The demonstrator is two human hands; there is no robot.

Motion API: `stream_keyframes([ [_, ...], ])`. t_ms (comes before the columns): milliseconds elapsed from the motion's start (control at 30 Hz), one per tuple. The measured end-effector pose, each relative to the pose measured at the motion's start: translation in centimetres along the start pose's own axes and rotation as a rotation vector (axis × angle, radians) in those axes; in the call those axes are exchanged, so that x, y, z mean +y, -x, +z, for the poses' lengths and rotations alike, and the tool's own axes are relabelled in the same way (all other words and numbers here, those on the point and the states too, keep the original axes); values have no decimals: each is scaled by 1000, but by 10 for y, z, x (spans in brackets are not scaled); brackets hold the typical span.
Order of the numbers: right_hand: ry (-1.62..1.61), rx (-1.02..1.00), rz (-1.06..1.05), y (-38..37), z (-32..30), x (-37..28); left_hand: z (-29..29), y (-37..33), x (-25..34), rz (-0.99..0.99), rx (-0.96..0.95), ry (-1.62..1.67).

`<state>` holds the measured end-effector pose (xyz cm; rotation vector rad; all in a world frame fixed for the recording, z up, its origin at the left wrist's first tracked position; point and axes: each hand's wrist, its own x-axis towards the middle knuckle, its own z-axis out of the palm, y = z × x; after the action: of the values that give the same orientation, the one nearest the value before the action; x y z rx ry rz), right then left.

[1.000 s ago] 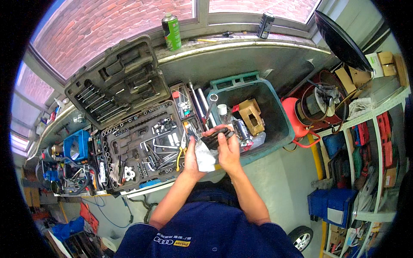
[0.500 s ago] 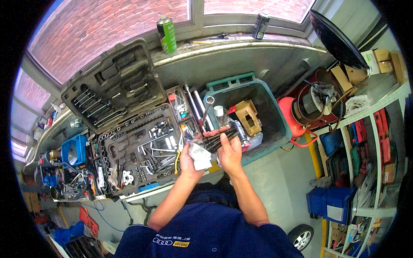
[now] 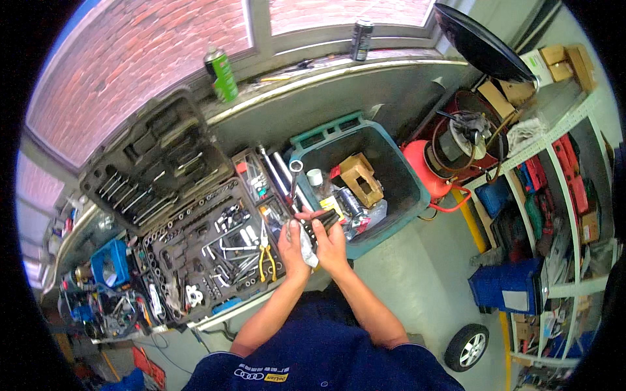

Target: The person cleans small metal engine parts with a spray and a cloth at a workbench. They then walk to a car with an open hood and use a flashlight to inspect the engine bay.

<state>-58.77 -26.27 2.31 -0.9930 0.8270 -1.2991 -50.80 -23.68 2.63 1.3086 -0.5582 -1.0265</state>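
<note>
In front of my waist, my left hand (image 3: 293, 253) is closed around a crumpled white rag (image 3: 308, 250). My right hand (image 3: 332, 247) grips a bundle of dark, rod-like parts (image 3: 328, 219), whose exact kind I cannot make out. Both hands are close together, and the rag meets the lower end of the bundle. Just left of them lies an open socket set case (image 3: 171, 246) holding sockets, hex keys and wrenches. Yellow-handled pliers (image 3: 263, 259) rest at its right side. A ring-ended wrench (image 3: 295, 176) and long metal bars lie beyond my hands.
A green bin (image 3: 398, 228) at the right holds a torn cardboard box (image 3: 360, 171) and other waste. Behind it is a red tank (image 3: 420, 168). Spray cans, one green (image 3: 223, 77) and one black (image 3: 361, 40), stand on the sill. Shelving (image 3: 566, 189) lines the right.
My view has shifted, so the surroundings appear moved. My hands have drawn closer together, with the rag now bunched between them against the dark rod-like parts.
</note>
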Motion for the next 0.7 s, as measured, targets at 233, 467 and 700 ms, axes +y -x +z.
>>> stream_keyframes([
  [233, -188, 104, 110, -15, -36, 7, 29, -22, -24, 67, 18, -177],
  [467, -191, -259, 51, -87, -127, -2, 106, -48, -71, -29, 236, 227],
  [700, 81, -90, -241, -373, -213, -104, 151, -55, -73, 28, 520, 213],
])
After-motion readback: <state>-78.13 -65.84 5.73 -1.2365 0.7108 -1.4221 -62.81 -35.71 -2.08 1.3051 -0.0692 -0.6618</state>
